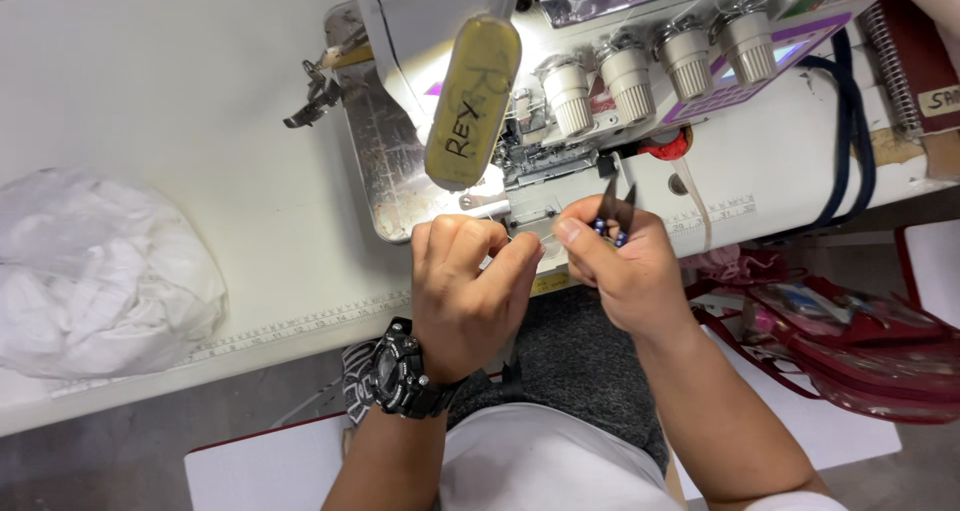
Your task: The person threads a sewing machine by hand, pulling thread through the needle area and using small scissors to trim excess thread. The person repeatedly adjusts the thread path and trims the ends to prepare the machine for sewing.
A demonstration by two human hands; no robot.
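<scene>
At the centre of the frame, the right hand [628, 271] gripped small dark metal thread snips [615, 209], blades pointing up toward the white overlock sewing machine [600, 81]. Just beside it, the left hand [468, 289], wearing a black wristwatch [402, 369], was curled with fingertips pinched narrowly; what they held was too fine to tell. A crumpled white cloth bundle [100, 271] lay at far left.

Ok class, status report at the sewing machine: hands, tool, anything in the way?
Left hand pinched, probably on thread. Right hand holds small snips. Sewing machine directly ahead; white cloth bundle far left.
</scene>
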